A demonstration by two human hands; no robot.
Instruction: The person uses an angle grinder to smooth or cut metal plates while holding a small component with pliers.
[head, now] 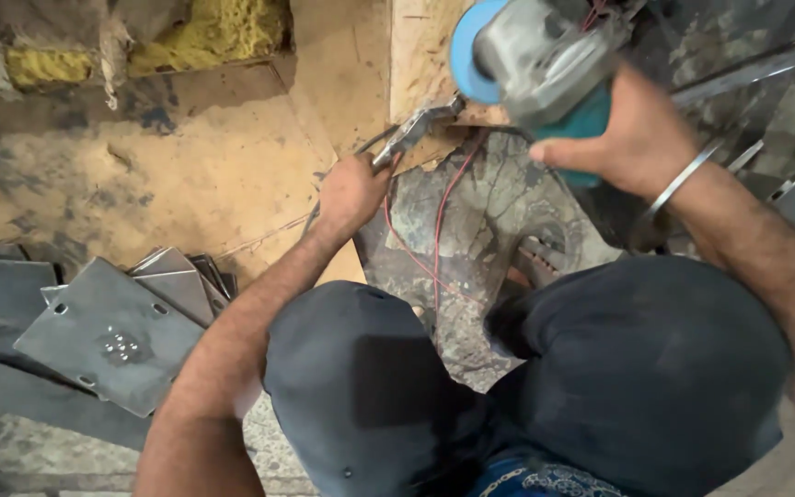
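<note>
My right hand (pixel 632 138) grips a teal and grey angle grinder (pixel 545 64) with a blue disc guard, held near the top middle of the view. My left hand (pixel 351 189) is closed on the handles of metal locking pliers (pixel 416 129), whose jaws reach toward a wooden board's edge (pixel 420 46). A thin red wire (pixel 439 221) trails down between my knees. I am crouched, with dark trousers filling the lower frame and a sandalled foot (pixel 540 262) on the stone floor.
Several grey steel plates (pixel 112 336) with corner holes lie stacked at the lower left. A brown board (pixel 186 156) covers the ground at left. Yellow foam (pixel 213 32) sits at the top left. Metal bars (pixel 766 64) cross the upper right.
</note>
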